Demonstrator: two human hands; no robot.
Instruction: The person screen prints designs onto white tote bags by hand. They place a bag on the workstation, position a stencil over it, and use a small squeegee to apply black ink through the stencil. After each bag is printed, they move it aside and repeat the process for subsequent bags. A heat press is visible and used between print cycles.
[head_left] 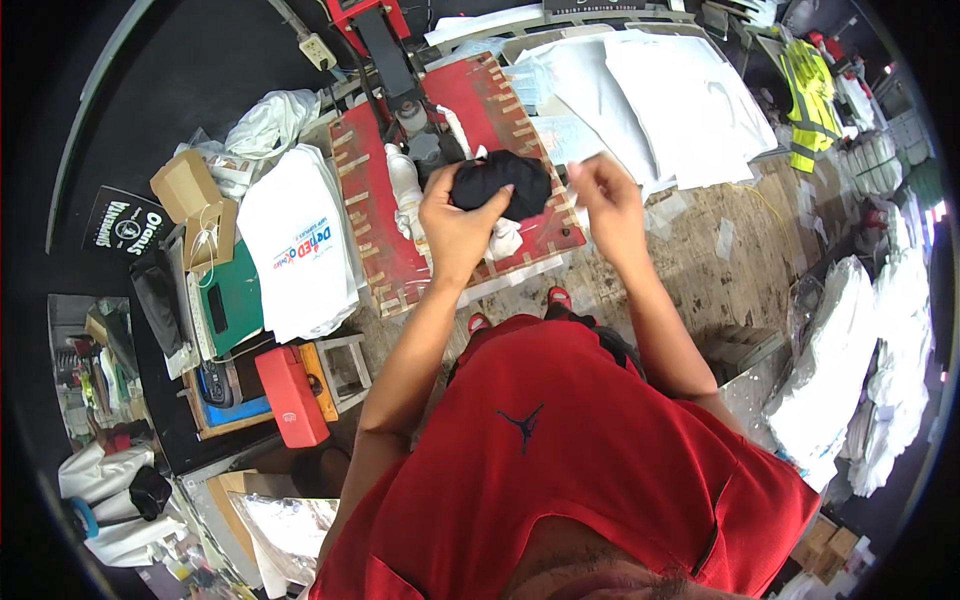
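My left hand [462, 215] is closed round a bundle of black cloth [505, 185], its thumb lying across the near side. The bundle is held over a red board [355, 190] with strips of tan tape along its edges. To the right of the bundle, apart from it, my right hand [608, 198] is raised with curled fingers. Its fingertips are slightly blurred, and I cannot make out what is between them, if anything. White wrapped cloth [403, 190] lies on the board left of the bundle. A dark metal press arm [395, 75] with red parts rises behind.
White sheets [680, 110] cover the bench at the right. On the left are a stack of white printed bags [295, 240], an open cardboard box [207, 225] and a red box [290, 395]. A yellow safety vest [810, 100] hangs at the far right, above white bundles [830, 350].
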